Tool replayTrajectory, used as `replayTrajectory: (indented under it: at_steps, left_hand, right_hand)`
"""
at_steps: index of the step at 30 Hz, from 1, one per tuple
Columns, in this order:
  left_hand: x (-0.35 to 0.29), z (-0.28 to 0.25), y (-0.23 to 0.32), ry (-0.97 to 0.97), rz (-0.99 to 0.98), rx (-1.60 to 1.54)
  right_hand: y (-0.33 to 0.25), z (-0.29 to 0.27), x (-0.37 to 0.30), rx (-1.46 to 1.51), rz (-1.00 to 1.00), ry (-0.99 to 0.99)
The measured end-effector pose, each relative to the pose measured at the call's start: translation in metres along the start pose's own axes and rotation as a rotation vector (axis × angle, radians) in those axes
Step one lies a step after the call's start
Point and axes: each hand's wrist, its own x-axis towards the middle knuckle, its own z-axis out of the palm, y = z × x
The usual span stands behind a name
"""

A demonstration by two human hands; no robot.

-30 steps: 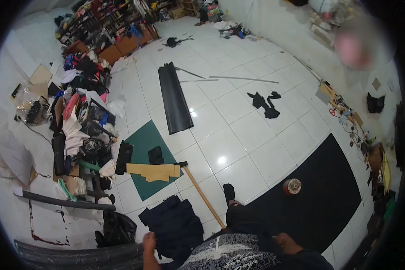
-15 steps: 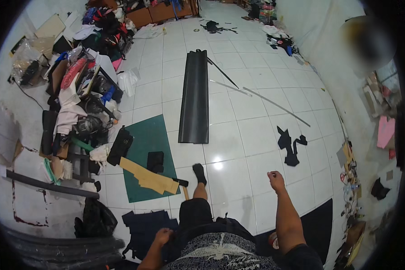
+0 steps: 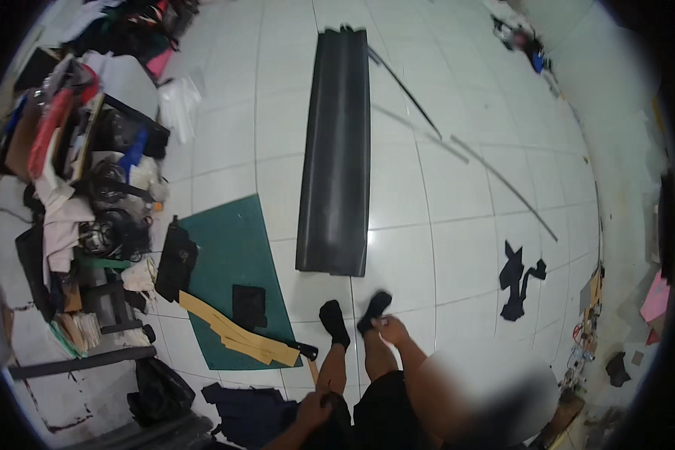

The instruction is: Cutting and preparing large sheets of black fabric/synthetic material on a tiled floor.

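Note:
My right hand (image 3: 391,335) hangs over my right foot, its fingers pinched together; whatever lies between them is too small to name. Low by my left thigh, my left hand (image 3: 313,412) is curled closed, and its contents are hidden. Ahead of my black-socked feet lies a long black sheet (image 3: 336,165) with lengthwise ridges and curled sides. Left of my feet, a green cutting mat (image 3: 229,225) bears tan pattern pieces (image 3: 240,339) and a folded black piece (image 3: 248,306). A black-headed hammer (image 3: 306,350) rests at the mat's near right corner.
Thin strips, one dark (image 3: 406,91) and one grey (image 3: 506,187), lie right of the black sheet. Black scraps (image 3: 512,281) are further right. A heap of bags and cloth (image 3: 67,172) lines the left side. Dark fabric (image 3: 251,412) lies near my left arm.
I have stepped forward, so the black sheet is nearer and my right foot has come into view. My right hand has swung inward to the left, and my left hand has moved slightly right.

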Motion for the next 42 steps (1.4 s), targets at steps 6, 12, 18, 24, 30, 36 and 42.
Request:
replayTrajectory:
  at_steps: [6, 12, 18, 24, 30, 36, 42]
  left_hand:
    - [0.053, 0.008, 0.056, 0.155, 0.005, 0.110]
    - [0.075, -0.006, 0.090, 0.051, -0.255, 0.061]
    - [0.091, -0.011, 0.106, 0.028, -0.252, 0.081]
    - [0.088, -0.038, 0.110, 0.131, -0.064, 0.147]
    - [0.083, -0.056, 0.080, 0.146, 0.106, 0.200]
    - [0.128, -0.189, 0.182, 0.460, 0.684, 0.172]
    - [0.037, -0.343, 0.478, 0.622, 1.286, -0.081]
  right_hand:
    - [0.044, 0.012, 0.245, -0.256, 0.038, -0.027]
    - [0.026, 0.071, 0.346, 0.118, 0.206, 0.197]
    - [0.024, 0.058, 0.346, 0.192, 0.130, 0.045]
    - [-0.139, -0.045, 0.196, 0.143, -0.225, 0.088]
    - [-0.263, -0.270, 0.047, -0.223, -0.354, 0.106]
    - [-0.380, -0.501, -0.242, -0.783, -0.489, 0.507]
    - [-0.425, -0.510, -0.584, -1.042, -0.342, 0.803]
